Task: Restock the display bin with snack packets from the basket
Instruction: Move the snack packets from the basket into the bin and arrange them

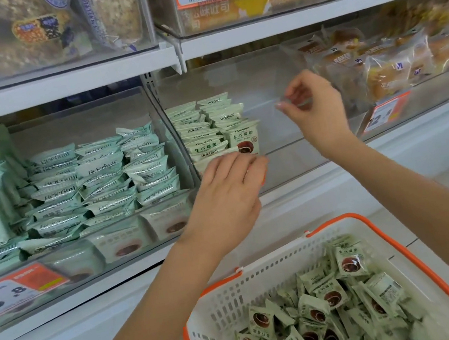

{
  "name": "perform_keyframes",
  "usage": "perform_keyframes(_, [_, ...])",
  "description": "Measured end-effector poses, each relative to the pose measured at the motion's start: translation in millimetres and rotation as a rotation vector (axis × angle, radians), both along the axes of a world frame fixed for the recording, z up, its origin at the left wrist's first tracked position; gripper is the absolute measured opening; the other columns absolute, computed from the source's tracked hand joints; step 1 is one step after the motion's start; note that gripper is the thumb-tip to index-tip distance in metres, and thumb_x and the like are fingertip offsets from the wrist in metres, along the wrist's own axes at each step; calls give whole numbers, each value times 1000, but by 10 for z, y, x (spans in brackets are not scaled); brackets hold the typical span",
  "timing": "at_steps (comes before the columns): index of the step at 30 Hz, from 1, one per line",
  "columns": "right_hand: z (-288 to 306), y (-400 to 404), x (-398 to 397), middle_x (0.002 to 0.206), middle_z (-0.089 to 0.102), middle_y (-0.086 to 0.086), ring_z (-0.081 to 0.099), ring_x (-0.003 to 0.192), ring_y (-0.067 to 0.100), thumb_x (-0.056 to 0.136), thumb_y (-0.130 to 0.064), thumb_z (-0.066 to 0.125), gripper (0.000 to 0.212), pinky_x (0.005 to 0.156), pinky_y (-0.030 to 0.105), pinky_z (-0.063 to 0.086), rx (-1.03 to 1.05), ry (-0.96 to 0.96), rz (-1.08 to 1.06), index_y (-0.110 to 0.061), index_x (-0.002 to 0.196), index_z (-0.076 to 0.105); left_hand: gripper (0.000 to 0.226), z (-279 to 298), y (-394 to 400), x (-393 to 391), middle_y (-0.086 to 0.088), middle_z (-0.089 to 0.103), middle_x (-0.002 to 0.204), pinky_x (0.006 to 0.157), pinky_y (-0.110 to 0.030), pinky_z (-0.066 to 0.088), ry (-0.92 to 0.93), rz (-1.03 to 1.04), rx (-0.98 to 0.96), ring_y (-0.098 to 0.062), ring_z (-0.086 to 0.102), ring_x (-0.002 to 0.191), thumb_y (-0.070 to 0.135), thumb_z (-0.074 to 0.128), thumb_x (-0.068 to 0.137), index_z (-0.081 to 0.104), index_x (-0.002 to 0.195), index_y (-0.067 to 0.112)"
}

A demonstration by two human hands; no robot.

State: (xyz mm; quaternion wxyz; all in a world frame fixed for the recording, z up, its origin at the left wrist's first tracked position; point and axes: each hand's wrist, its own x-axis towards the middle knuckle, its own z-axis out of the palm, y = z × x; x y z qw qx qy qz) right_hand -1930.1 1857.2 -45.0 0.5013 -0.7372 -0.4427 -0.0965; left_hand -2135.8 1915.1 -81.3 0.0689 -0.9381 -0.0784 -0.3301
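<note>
The clear display bin (290, 158) sits on the middle shelf, with green snack packets (219, 128) stacked in rows at its left end and its right part bare. My left hand (228, 196) reaches over the bin's front edge, its relaxed fingers resting on the nearest packets and holding nothing that I can see. My right hand (316, 111) is raised above the bin and pinches the edge of its transparent lid (256, 83), holding it lifted. Below, a white basket (239, 296) with an orange rim holds several loose green packets (318, 315).
A neighbouring bin (83, 176) on the left is full of similar green packets and has an orange price tag (14, 292). Wrapped bread (395, 58) fills the bin on the right. More bins stand on the upper shelf (281, 25).
</note>
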Motion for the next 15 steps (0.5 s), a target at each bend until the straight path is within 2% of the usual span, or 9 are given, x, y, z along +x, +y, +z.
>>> perform_keyframes(3, [-320,-578,-221,83,58,2,54,73,10,85,-14,67,15,63,9,42,81,97,-73,-16,81,53,40,-139,-252,64,-5,63,94,85,-35,33,40,-46,-32,-28,57,93,5,69,64,62,103,9])
perform_keyframes(5, [-836,-970,-293,82,59,4,56,74,14,86,-16,66,15,63,15,45,20,169,-148,-16,81,52,37,-296,-481,112,-5,63,96,82,-34,33,199,-88,-142,-28,58,93,5,68,71,61,107,10])
perform_keyframes(6, [-1149,-1167,-322,84,59,3,57,75,17,87,-20,65,14,64,23,49,-76,207,-187,-18,84,52,37,-411,-593,136,-5,62,104,86,-34,33,326,-86,-216,-27,56,100,5,62,79,57,115,11])
perform_keyframes(8, [-1770,-1566,-418,95,60,0,60,82,20,87,-31,63,20,69,38,54,-440,297,-204,-25,100,50,37,-740,-785,131,-4,57,118,94,-35,31,579,-41,-350,-24,50,111,5,49,89,49,125,14])
perform_keyframes(9, [-2058,-1746,-502,106,60,2,61,90,22,87,-34,63,33,75,40,54,-706,338,-187,-25,115,47,35,-956,-875,85,-4,57,118,94,-36,32,675,-14,-419,-23,50,110,4,46,91,49,123,15])
perform_keyframes(11, [-2577,-2070,-712,133,49,9,55,112,27,88,-38,62,63,88,37,50,-1225,356,-102,-18,139,30,29,-1409,-1053,-86,-5,59,112,81,-34,37,796,70,-606,-24,55,99,6,45,92,52,119,15])
perform_keyframes(12, [-2794,-2203,-839,142,40,11,48,122,29,87,-42,61,73,94,38,47,-1405,350,-36,-17,144,22,28,-1642,-1144,-201,-6,60,110,75,-33,38,842,121,-700,-24,56,93,9,47,93,51,119,14])
perform_keyframes(13, [-2941,-2302,-993,148,32,11,42,129,30,86,-45,62,80,100,40,44,-1521,346,34,-19,147,17,27,-1838,-1243,-328,-7,60,107,69,-33,39,894,164,-785,-23,56,87,11,49,93,50,120,13])
perform_keyframes(15, [-3137,-2423,-1246,153,20,12,32,136,32,83,-46,64,86,107,42,37,-1618,378,116,-23,149,14,24,-2154,-1440,-568,-9,57,104,65,-33,38,1027,215,-890,-24,55,83,14,51,92,48,116,10])
